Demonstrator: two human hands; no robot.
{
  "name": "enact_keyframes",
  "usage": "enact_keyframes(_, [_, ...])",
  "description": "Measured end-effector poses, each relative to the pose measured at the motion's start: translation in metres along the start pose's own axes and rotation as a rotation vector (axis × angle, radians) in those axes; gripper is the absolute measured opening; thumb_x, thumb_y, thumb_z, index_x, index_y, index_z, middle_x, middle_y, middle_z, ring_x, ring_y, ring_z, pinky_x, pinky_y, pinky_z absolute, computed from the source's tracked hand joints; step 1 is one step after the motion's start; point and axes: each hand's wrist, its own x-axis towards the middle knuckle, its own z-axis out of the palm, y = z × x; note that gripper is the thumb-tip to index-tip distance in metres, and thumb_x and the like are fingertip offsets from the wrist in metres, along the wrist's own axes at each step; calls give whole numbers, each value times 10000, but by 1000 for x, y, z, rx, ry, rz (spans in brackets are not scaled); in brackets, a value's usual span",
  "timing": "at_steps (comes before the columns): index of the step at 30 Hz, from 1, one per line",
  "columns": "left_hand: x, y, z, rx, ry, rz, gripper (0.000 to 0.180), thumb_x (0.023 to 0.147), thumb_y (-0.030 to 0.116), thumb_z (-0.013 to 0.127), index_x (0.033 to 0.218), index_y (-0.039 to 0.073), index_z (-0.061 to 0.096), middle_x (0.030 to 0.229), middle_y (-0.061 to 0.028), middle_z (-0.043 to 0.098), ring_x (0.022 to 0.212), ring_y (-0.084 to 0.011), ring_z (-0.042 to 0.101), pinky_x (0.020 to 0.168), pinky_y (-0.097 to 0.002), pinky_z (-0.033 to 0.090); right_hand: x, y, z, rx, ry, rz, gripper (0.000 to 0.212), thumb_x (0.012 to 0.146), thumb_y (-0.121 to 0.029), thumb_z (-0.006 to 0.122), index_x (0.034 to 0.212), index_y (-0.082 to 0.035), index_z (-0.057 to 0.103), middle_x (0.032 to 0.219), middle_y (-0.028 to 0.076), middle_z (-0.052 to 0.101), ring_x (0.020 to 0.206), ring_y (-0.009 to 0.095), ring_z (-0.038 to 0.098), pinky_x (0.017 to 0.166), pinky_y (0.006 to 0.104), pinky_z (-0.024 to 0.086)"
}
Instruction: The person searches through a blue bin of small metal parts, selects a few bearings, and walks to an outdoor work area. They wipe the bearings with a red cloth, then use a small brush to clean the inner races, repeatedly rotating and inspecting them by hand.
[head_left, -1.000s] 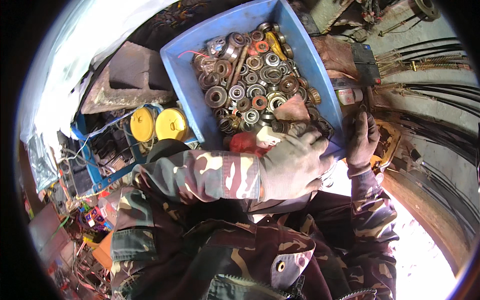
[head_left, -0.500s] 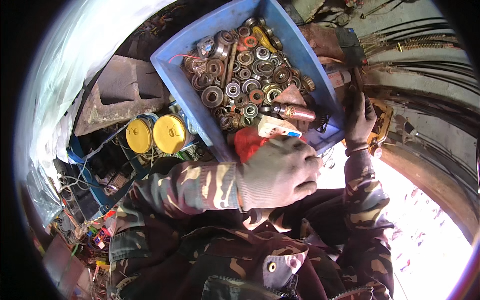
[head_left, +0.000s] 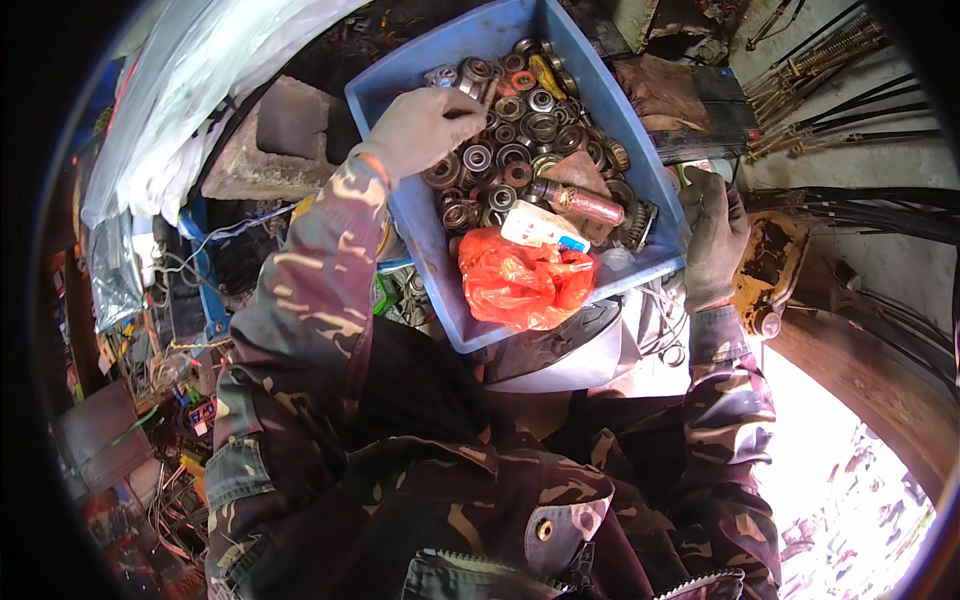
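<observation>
Two gloved hands, one head view only.

Head view: blue plastic bin [head_left: 400, 95] sits tilted in frame, long axis running from lower left near the person's chest up to the far right corner. It's packed with ball bearings [head_left: 515, 140], steel rings of mixed sizes, most of them piled in the far half.

Left hand [head_left: 420, 125] is inside the bin at its far-left side, fingers curled down onto the bearing pile. Looks pinched on something small, but I can't tell whether a bearing is actually held; the glove hides the fingertips. Bearings lie just right of and below this hand, touching it, so the left is clearly the nearer one to the pile.

Right hand [head_left: 712, 235] is outside the bin, clamped on the right rim near the near-right corner, steadying it. It isn't touching any bearing.

Hands are well apart, the bin's width between them.

Near end of the bin: a crumpled red plastic bag [head_left: 522, 282], a small white-and-blue packet [head_left: 540, 228] just above it, and a reddish bottle-like cylinder [head_left: 580, 203] lying on its side, long axis roughly across the bin, between the hands.

A grey concrete block [head_left: 270, 140] lies left of the bin; black cables [head_left: 860, 200] run along the right.
</observation>
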Motion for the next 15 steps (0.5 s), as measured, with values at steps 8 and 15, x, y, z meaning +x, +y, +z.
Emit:
enact_keyframes(8, [52,28,74,391,-245,165,479,940,294,685,1386,120,692,1399,-233,643,1263,-415,638,1074,-449,522,-2,-5,-5,-164,-92,-81,390,1090,-342,646,1018,26,752,872,34,738,780,92,625,729,251,488])
enact_keyframes(15, [67,21,26,489,-356,64,395,918,415,709,1136,101,808,1111,-160,787,1066,-371,736,965,-465,568,-5,-1,-5,-267,-85,-216,343,1021,-271,721,1091,62,756,868,59,758,795,91,645,743,272,537])
